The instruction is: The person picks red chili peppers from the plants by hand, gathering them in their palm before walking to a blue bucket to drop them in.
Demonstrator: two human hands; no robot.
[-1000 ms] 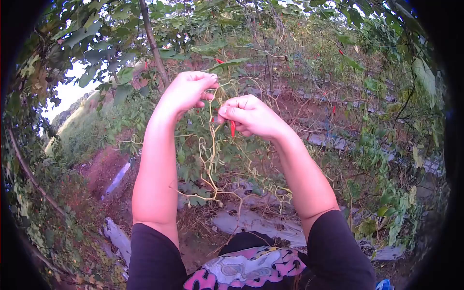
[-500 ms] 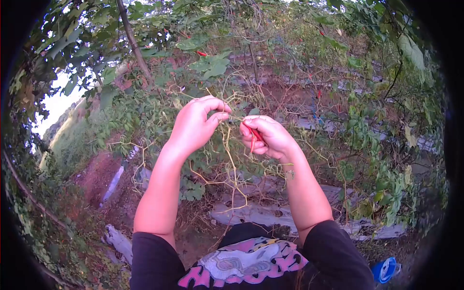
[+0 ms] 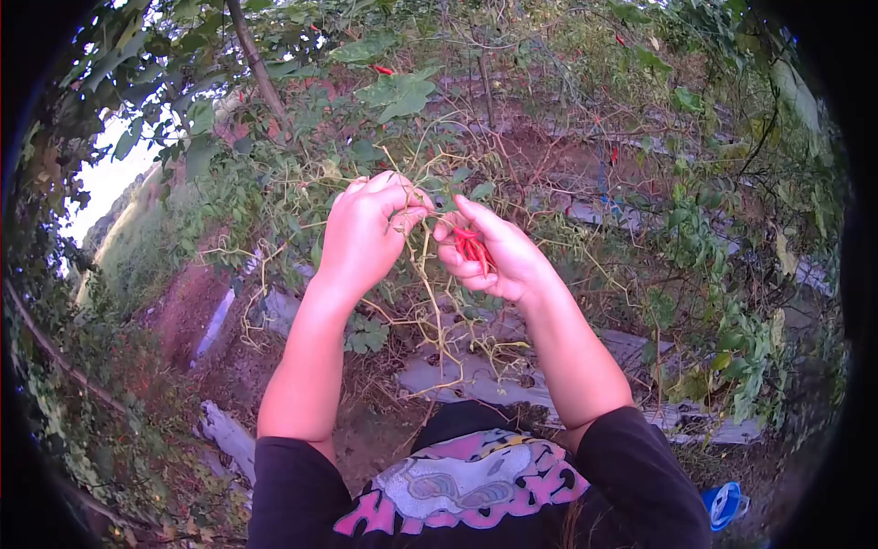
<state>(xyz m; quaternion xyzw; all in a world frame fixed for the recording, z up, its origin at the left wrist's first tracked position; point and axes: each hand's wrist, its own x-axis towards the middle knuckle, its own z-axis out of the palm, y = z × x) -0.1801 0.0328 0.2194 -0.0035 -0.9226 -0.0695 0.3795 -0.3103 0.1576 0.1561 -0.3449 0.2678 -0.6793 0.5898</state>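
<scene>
In the head view my left hand [image 3: 368, 229] pinches a thin stem of a tangled chili plant [image 3: 426, 274], its thumb and forefinger closed together. Just to the right, my right hand [image 3: 494, 249] cups several red chili peppers [image 3: 472, 251] against its curled fingers, with the thumb lifted away from them. The fingertips of both hands are close together around the upper stems. Bare, yellowish branches hang down below and between the hands.
A red chili [image 3: 383, 69] shows by a broad leaf [image 3: 399, 94] beyond my hands. Grey plastic sheeting [image 3: 631, 352] covers strips of soil. A wooden pole [image 3: 256, 64] leans at upper left, and a blue bucket [image 3: 725, 505] stands at lower right.
My right hand has turned palm-up and moved slightly left, its thumb now raised, showing more of the red chilies. The left hand keeps to the stems, barely shifted.
</scene>
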